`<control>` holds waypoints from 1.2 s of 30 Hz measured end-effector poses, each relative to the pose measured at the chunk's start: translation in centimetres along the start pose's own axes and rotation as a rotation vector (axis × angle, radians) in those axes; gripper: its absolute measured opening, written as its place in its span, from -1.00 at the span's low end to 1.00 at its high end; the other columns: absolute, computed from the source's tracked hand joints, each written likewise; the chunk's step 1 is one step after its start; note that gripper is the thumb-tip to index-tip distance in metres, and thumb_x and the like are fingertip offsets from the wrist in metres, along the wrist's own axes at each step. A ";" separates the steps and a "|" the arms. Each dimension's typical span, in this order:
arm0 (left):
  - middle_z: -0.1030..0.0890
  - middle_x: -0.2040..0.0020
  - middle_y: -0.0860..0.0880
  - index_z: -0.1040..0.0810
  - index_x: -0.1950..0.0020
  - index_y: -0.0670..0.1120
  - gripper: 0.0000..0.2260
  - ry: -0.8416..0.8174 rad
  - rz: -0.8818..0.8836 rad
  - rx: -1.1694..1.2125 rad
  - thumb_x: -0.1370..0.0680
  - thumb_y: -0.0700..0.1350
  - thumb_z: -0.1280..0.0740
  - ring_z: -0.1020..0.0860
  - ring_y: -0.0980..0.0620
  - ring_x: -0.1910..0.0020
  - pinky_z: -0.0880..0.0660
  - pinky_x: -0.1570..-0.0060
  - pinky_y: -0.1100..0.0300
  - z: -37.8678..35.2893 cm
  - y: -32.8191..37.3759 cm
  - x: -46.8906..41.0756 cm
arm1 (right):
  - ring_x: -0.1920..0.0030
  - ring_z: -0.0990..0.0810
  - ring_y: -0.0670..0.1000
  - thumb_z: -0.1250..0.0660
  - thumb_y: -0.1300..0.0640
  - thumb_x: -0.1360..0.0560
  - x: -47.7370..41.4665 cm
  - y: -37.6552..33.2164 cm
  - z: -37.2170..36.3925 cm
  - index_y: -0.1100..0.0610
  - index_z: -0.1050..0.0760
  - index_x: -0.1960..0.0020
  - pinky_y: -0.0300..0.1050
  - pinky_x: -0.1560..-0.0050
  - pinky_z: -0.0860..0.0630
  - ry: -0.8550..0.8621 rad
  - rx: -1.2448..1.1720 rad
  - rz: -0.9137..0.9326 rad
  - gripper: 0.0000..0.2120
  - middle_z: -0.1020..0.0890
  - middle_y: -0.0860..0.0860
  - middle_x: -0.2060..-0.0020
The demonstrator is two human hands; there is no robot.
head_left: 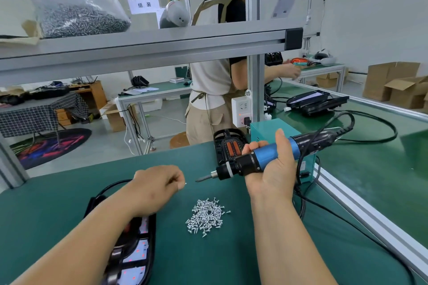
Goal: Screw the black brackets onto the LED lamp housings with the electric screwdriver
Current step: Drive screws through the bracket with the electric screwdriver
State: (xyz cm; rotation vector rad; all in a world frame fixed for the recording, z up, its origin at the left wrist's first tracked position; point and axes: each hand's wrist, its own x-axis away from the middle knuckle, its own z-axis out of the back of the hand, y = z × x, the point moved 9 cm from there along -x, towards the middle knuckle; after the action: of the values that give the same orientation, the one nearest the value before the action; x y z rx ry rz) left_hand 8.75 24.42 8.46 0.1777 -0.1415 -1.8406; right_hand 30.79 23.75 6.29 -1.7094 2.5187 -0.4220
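Note:
My right hand [275, 169] grips the blue and black electric screwdriver [261, 157], held level above the green mat with its bit [205, 177] pointing left. My left hand [159, 184] pinches a small silver screw [185, 183] a short way left of the bit tip. A pile of silver screws [206, 216] lies on the mat between my arms. An LED lamp housing [136, 252] with a black rim lies under my left forearm. A second black housing with orange lenses [229, 148] sits behind the screwdriver.
A teal power box [273, 132] stands by the right hand, its black cable [347, 222] trailing across the mat. A white socket [240, 111] hangs on the aluminium post. More black housings [317, 102] lie on the far bench. A person [215, 81] stands behind the frame.

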 end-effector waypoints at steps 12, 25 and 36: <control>-0.43 0.19 0.19 -0.30 0.18 0.21 -0.68 0.366 -0.239 0.164 -0.62 -0.17 -0.27 -0.40 0.21 0.11 -0.25 0.05 0.41 3.0 3.1 5.9 | 0.49 -0.50 -0.01 -0.43 0.01 -0.43 2.2 -0.1 -4.7 0.16 -0.40 0.08 -0.15 0.36 -0.55 -0.222 0.068 -0.014 -0.72 -0.48 0.01 0.44; -0.40 0.18 0.21 -0.26 0.20 0.21 -0.67 0.401 -0.251 0.133 -0.63 -0.17 -0.24 -0.34 0.37 0.02 -0.20 -0.04 0.43 3.2 3.6 6.2 | 0.50 -0.50 -0.02 -0.44 0.02 -0.43 2.1 -0.2 -4.5 0.16 -0.34 -0.09 -0.16 0.38 -0.53 -0.227 0.082 0.018 -0.61 -0.48 0.00 0.45; -0.39 0.18 0.22 -0.25 0.19 0.20 -0.71 0.366 -0.223 0.027 -0.65 -0.12 -0.21 -0.36 0.30 0.11 -0.15 0.01 0.22 2.8 3.7 5.6 | 0.49 -0.50 -0.02 -0.44 0.04 -0.45 2.1 -0.2 -4.4 0.16 -0.37 -0.08 -0.15 0.39 -0.54 -0.237 0.088 0.021 -0.65 -0.48 0.01 0.41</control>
State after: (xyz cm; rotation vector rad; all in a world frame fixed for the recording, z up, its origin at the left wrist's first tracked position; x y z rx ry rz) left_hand 10.19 18.05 11.61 0.5635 0.1143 -1.9941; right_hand 29.27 22.57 10.78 -1.5958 2.3142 -0.3032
